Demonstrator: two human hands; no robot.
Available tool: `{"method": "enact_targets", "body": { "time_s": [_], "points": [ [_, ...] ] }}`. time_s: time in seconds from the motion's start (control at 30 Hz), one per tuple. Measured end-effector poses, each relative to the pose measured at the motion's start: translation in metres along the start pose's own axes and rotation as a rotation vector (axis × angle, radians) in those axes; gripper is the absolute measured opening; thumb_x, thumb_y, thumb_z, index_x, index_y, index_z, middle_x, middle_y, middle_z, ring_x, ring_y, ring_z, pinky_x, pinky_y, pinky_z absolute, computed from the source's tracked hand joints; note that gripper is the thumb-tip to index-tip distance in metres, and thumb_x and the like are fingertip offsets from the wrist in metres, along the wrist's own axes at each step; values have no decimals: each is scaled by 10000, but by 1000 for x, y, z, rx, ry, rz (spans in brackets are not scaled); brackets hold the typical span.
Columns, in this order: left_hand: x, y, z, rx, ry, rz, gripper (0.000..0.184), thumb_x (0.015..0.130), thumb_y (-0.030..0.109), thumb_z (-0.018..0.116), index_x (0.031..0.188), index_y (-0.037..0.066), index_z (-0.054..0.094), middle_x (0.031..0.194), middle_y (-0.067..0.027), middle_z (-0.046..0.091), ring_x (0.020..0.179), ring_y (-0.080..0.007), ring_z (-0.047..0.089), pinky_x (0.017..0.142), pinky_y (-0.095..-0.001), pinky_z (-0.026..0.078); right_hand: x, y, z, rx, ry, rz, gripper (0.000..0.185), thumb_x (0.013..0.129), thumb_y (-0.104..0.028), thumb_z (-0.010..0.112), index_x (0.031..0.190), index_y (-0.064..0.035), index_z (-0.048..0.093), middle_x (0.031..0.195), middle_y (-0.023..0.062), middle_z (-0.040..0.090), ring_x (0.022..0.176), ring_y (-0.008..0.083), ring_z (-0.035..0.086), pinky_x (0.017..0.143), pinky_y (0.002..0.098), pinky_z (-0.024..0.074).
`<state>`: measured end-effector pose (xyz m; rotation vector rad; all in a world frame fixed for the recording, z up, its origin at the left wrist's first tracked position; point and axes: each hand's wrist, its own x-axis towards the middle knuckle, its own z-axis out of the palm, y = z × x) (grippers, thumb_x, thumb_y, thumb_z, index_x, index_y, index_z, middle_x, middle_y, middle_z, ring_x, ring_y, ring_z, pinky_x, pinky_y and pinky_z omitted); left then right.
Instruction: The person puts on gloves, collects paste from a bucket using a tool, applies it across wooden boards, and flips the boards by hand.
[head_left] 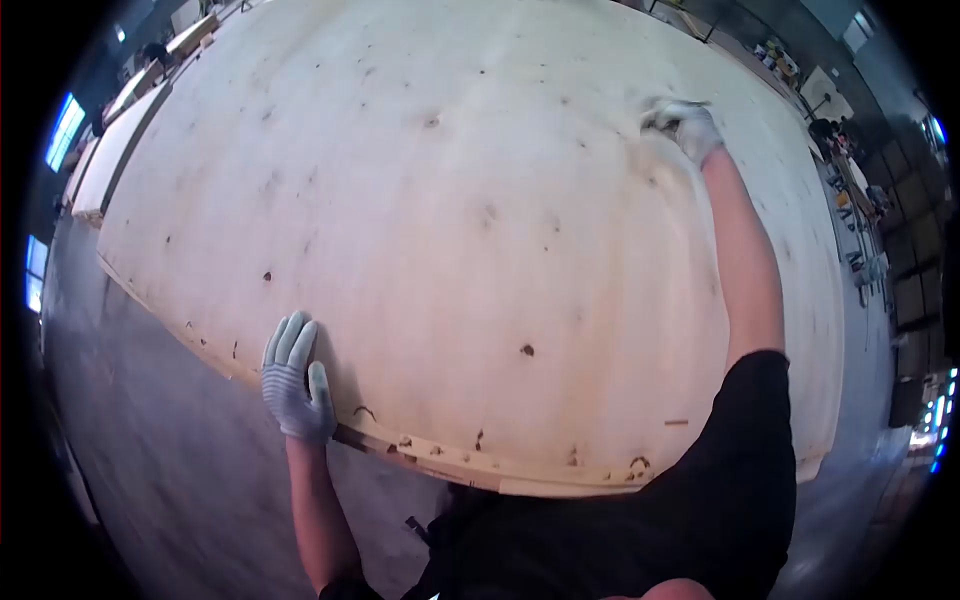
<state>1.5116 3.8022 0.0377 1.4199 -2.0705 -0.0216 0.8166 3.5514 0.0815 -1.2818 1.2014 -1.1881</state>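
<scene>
A wide, pale wooden panel (400,270) with dark knots and small holes spreads out before me. My left hand (298,385), in a whitish striped work glove, rests at the panel's near left edge. Its fingers are stretched out and hold nothing. Far out over the right part of the panel reaches my right hand (692,130), also gloved and smeared by motion. Its fingers are curled round something greyish and dark at the panel's surface, too blurred to name.
A small brown strip (676,422) lies on the panel near my right arm. Another stack of boards (125,150) stands at the far left. Tools and clutter (860,230) line the right side. Grey floor (150,430) runs along the left.
</scene>
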Motion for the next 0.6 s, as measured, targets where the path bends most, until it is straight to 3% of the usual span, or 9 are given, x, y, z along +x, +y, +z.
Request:
{"method": "enact_targets", "body": {
  "time_s": [0.03, 0.1, 0.2, 0.3, 0.33, 0.4, 0.47, 0.5, 0.6],
  "points": [
    [2, -1, 0, 10, -6, 0, 452, 1023, 280, 482, 1355, 25, 652, 1444, -185, 611, 1364, -401, 541, 1147, -506, 414, 35, 2, 10, -442, 545, 190, 227, 802, -39, 678, 1003, 22, 766, 932, 83, 761, 856, 183, 711, 803, 339, 600],
    [2, -2, 2, 26, -9, -6, 458, 1025, 293, 477, 1355, 30, 654, 1442, -192, 610, 1359, -398, 547, 1146, -505, 414, 76, -15, 19, -921, 223, 138, 267, 784, -18, 706, 1042, -1, 776, 973, 74, 777, 883, 161, 721, 800, 328, 601],
    [0, -6, 5, 20, -5, -10, 458, 1023, 297, 480, 1351, 29, 656, 1434, -198, 614, 1345, -399, 560, 1143, -510, 413, 65, -9, 20, -790, -66, 70, 311, 808, -6, 713, 1112, -24, 774, 1033, 72, 788, 925, 141, 723, 852, 312, 593],
    [0, -11, 3, 3, 14, 25, 433, 1007, 261, 520, 1344, 26, 659, 1423, -192, 623, 1336, -396, 567, 1139, -511, 415, -13, -9, 63, -822, -114, -49, 310, 856, 14, 685, 1155, -12, 763, 1079, 82, 790, 969, 135, 724, 903, 301, 579],
    [-2, -14, 2, -4, 14, 43, 424, 1000, 246, 537, 1341, 26, 661, 1418, -189, 627, 1333, -394, 570, 1138, -510, 416, -58, -23, 99, -776, -100, 42, 292, 884, 60, 655, 1146, -10, 761, 1097, 85, 790, 1026, 141, 718, 939, 293, 566],
    [-5, -13, 1, -19, 20, 58, 409, 982, 213, 570, 1335, 29, 665, 1406, -181, 637, 1329, -384, 575, 1137, -506, 417, -144, -18, 136, -904, -209, -184, 284, 905, 78, 640, 1152, -8, 751, 1134, 107, 785, 1058, 171, 727, 969, 289, 560],
    [-9, -17, 5, -42, 45, 83, 376, 973, 190, 605, 1308, 35, 678, 1382, -165, 655, 1318, -365, 586, 1135, -493, 422, -260, -36, 224, -766, -123, -156, 293, 913, 85, 625, 1166, -8, 740, 1150, 124, 780, 1071, 217, 743, 988, 306, 564],
    [-10, -19, 6, -66, 49, 102, 361, 990, 190, 592, 1303, 35, 683, 1374, -164, 660, 1313, -360, 591, 1127, -483, 431, -313, -38, 258, -968, -97, -259, 326, 896, 104, 638, 1182, -18, 736, 1151, 132, 778, 1075, 244, 751, 995, 334, 570],
    [-14, -25, 4, -94, 77, 159, 336, 1033, 225, 576, 1296, 52, 694, 1352, -167, 671, 1297, -344, 607, 1112, -456, 449, -414, -34, 336, -914, -15, -299, 372, 862, 107, 702, 1185, -68, 761, 1180, 141, 770, 1127, 232, 740, 1015, 359, 566]
  ]
}}
